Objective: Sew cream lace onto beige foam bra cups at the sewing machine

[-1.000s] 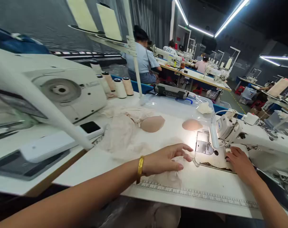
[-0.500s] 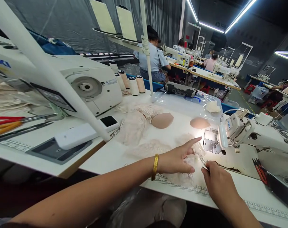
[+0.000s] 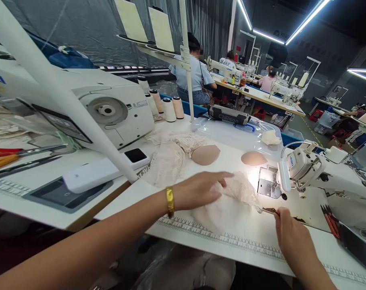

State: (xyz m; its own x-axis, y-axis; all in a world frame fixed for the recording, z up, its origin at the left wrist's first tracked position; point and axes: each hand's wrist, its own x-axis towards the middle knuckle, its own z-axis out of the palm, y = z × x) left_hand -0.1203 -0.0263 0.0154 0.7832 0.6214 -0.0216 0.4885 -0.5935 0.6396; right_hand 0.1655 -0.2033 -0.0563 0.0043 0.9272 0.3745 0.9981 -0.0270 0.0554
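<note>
My left hand [image 3: 201,190], a gold bracelet [image 3: 170,201] at its wrist, lies over the pale sheer lace fabric [image 3: 240,189]. Its fingers are stretched out, forefinger toward the right. My right hand [image 3: 293,233] is closed in a pinch near the front of the sewing machine [image 3: 305,165]. Something thin and dark lies at its fingertips, close to the fabric's lace end; what it is I cannot make out. Two beige bra cups [image 3: 205,155] rest on the table behind the hands, the second cup [image 3: 254,158] near the lit needle plate [image 3: 268,183].
More lace pieces [image 3: 167,159] lie at the left. Thread cones [image 3: 169,109] stand beside another sewing machine [image 3: 110,108]. A white pole [image 3: 65,104] crosses the left side. Orange-handled snips [image 3: 329,220] lie right. A printed ruler [image 3: 231,239] runs along the front edge. Co-workers sit behind.
My left hand has moved left, away from the needle plate, and the sheer fabric has shifted and bunched. My right hand has moved slightly right, apart from the left.
</note>
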